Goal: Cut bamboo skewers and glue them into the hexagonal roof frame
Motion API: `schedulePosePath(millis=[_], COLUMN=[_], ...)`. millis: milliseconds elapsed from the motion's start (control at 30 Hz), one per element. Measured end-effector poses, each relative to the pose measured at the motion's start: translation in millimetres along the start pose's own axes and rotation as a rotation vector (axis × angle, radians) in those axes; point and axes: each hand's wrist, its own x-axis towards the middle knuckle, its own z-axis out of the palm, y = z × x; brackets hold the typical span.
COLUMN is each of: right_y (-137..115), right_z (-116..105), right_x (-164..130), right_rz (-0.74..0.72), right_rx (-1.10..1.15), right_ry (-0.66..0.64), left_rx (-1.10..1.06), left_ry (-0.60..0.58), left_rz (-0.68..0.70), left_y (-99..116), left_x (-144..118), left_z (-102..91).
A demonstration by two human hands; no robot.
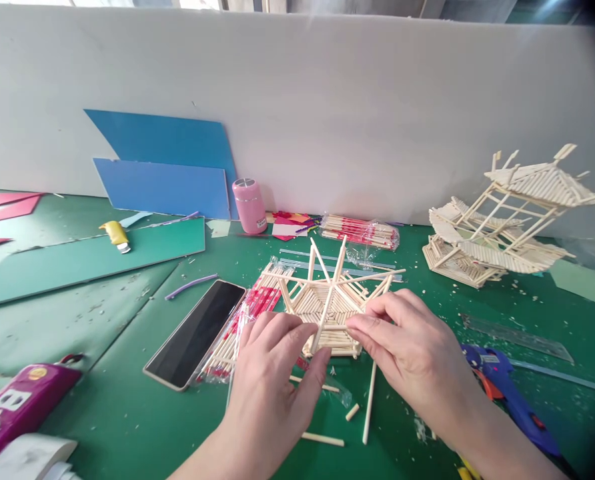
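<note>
A small hexagonal frame built from wooden sticks (322,303) stands on the green table, its upper sticks meeting in a star above a slatted base. At its front left, my left hand (272,367) has index finger and thumb around the lower end of a slanting stick. My right hand (410,347) pinches the right end of a short wooden stick (335,327), which lies crosswise at the frame's front. Its fingertips hide that end. Below the hands lie loose cut sticks (370,407).
To the right are a blue glue gun (512,397) and a larger stick pavilion (502,213). A phone (197,333) and packed sticks (267,290) lie left of the frame. Behind stand a pink cylinder (250,207) and blue boards (162,187); a yellow cutter (115,235) lies farther left.
</note>
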Motion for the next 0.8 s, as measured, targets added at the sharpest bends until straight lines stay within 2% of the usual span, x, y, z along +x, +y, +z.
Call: schedulePosePath(millis=[500,800], right_y=[-0.8,0.8], right_z=[0.0,-4.4], right_x=[0.5,-3.2], right_rz=[0.009,0.036], right_rx=[0.008,0.063], right_ry=[-0.046,-0.077], left_rx=[0.017,0.083], left_ry=[-0.015,0.011], left_rz=[-0.006,0.060], left_y=[0.6,1.5], left_x=[0.0,6.2], left_z=[-0.6,-1.5])
